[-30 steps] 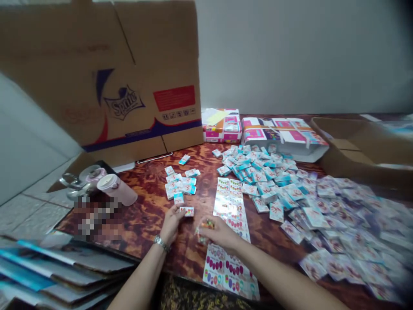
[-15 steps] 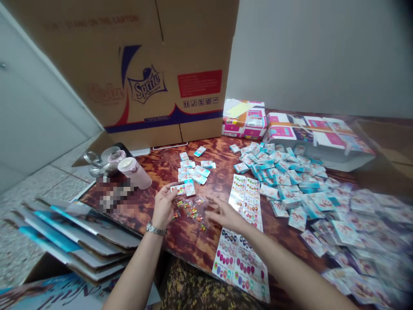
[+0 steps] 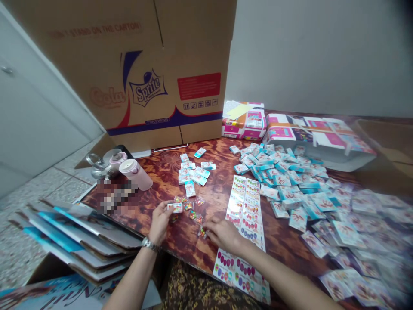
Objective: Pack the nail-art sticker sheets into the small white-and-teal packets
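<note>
Now, a small white-and-blue card packet is pinched between the thumb and fingers of the left hand. Its long axis lies almost across the view, and one end is directed toward the right hand. The right hand is kept low over the counter, with its fingers curled downward. Whether anything is pinched by them cannot be told, because a clear plastic bag of small colourful pieces is partly hidden at their tips. More small clear bags are scattered between the hands; the upper ones are nearer to the left hand. A long sheet of printed stickers is laid just beyond the right hand. Ahead of the hands, a loose group of card packets is placed, and a much larger heap of packets is spread farther to the right. A wristwatch is worn on the left wrist.
</note>
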A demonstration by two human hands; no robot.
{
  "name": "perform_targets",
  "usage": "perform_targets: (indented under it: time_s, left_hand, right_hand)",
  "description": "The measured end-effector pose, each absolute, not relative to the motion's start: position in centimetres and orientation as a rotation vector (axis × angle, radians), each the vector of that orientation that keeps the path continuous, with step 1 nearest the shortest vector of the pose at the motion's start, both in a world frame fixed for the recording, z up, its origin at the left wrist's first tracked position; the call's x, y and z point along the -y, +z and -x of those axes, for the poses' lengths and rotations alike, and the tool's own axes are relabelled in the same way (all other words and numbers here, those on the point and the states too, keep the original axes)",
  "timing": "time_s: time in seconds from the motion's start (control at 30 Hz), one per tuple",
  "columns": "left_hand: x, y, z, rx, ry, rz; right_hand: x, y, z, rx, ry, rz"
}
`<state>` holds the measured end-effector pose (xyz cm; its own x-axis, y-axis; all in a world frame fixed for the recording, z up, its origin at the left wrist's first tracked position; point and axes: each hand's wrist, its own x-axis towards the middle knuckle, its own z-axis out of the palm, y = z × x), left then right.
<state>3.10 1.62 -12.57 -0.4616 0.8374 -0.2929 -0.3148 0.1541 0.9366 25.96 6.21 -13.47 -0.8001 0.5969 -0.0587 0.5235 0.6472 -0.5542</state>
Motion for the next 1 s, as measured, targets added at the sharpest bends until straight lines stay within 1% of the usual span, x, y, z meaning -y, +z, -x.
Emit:
perform_targets:
  time_s: [0.1,0.17,0.33,0.47,0.6,0.67,0.83,0.9,1.0]
  left_hand:
    - [-1.1,-11.8,-1.8,-1.553,1.591,-0.526]
    - [-0.7,-11.3,-2.8,-1.554,1.586,-0.58]
    - [0.6,-10.8,-9.3,-1.341,1.394,-0.768]
    - [1.6,-11.3,-12.9,-1.266,1.343,-0.784]
    - [1.5,-11.9,-13.0,-1.239,1.32,-0.71]
    - [1.1,-12.0,-12.0,-1.272,1.323,-0.719]
    - [0.5,-12.2,-8.8,-1.501,1.394,-0.727]
    - [0.7,-12.4,-8.2,-1.535,1.366,-0.734]
    - [1.2,-12.9,-8.0,-1.556,1.327,-0.722]
  right_hand:
    - [-6.2,-12.7,-26.1,2.755,0.849,0.903]
    - [-6.7,-11.4,-26.1,2.645,0.877,0.92]
    - [-6.9,-8.4,-26.3,2.248,1.247,0.901]
    - [-5.6,-8.7,-26.8,2.165,1.364,0.89]
    - [-5.3,-9.8,-27.5,2.21,1.405,0.915]
    - [-5.8,-10.1,-27.8,2.294,1.265,0.927]
    - [-6.5,-11.3,-27.5,2.458,0.688,0.877]
    - [-6.2,-12.1,-27.0,2.53,0.504,0.744]
    - [-6.0,-13.3,-26.3,2.622,0.295,0.418]
